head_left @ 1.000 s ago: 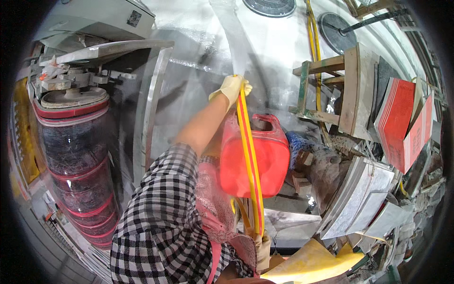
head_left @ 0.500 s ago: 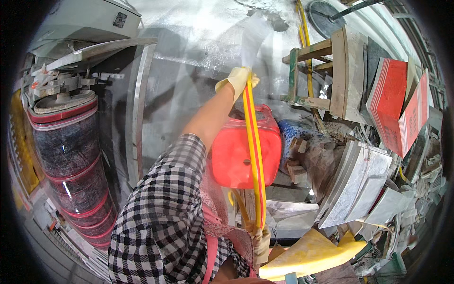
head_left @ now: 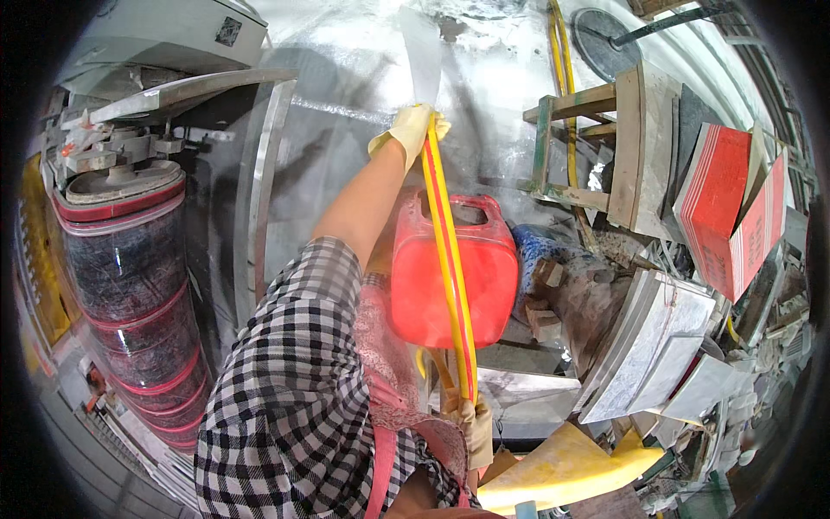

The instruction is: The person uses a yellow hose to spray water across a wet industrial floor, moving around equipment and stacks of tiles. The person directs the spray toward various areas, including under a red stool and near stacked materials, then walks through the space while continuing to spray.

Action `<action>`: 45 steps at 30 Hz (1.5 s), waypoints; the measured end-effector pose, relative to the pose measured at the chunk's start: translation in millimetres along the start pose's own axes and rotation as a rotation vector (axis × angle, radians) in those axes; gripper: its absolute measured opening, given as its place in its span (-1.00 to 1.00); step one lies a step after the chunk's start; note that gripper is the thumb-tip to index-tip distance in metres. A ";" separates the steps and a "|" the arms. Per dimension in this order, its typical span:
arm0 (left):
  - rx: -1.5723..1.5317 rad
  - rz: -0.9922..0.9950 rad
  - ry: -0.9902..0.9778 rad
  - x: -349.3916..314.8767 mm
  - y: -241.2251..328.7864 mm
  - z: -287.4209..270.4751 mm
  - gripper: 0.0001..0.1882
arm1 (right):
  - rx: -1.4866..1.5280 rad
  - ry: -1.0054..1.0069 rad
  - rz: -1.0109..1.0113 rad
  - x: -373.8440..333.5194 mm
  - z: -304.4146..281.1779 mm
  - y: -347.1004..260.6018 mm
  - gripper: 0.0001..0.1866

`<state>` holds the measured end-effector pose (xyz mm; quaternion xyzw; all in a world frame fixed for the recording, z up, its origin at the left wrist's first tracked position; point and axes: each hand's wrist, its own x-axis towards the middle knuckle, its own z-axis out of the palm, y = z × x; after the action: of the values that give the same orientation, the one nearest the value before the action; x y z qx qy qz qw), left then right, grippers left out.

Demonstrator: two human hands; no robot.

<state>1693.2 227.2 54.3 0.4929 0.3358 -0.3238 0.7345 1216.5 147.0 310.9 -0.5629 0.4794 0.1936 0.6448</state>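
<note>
The gloved left hand, at 12 o'clock, holds the upper end of a yellow hose with a red stripe, its fingers pressed together around it; a pale jet streams away toward 12. The hose runs down the middle to the gloved right hand, between 5 and 6 o'clock, whose fingers fold around it, though I cannot tell how each of the 5 sits. Beneath the hose, just below centre, is a red plastic jerrycan; whether they touch is unclear. A wooden stool frame lies at 2 o'clock, a red carton at 3, a red-banded cylinder at 9.
</note>
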 end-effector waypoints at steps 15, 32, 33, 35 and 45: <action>0.178 -0.096 -0.117 -1.3 -62.4 47.7 -0.66 | 0.078 0.147 0.049 -30.4 -7.5 8.0 -0.24; -0.073 -0.058 -0.046 3.0 -19.8 2.4 -0.81 | 0.074 0.071 0.019 -10.2 -2.1 4.9 -0.27; -0.038 -0.047 -0.011 -0.7 -14.0 -0.5 -0.79 | 0.085 0.071 0.024 -10.2 -2.8 1.9 -0.29; 0.031 0.068 -0.004 -8.4 -0.8 -8.7 -0.74 | 0.009 0.040 0.044 -6.0 -2.0 -2.2 -0.29; 0.036 0.099 -0.034 -15.0 37.3 -10.3 -0.66 | 0.017 -0.021 0.019 5.9 12.7 -12.8 -0.31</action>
<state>1713.0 250.4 82.4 0.5165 0.2926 -0.3013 0.7462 1234.4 153.1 311.6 -0.5508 0.4796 0.2012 0.6528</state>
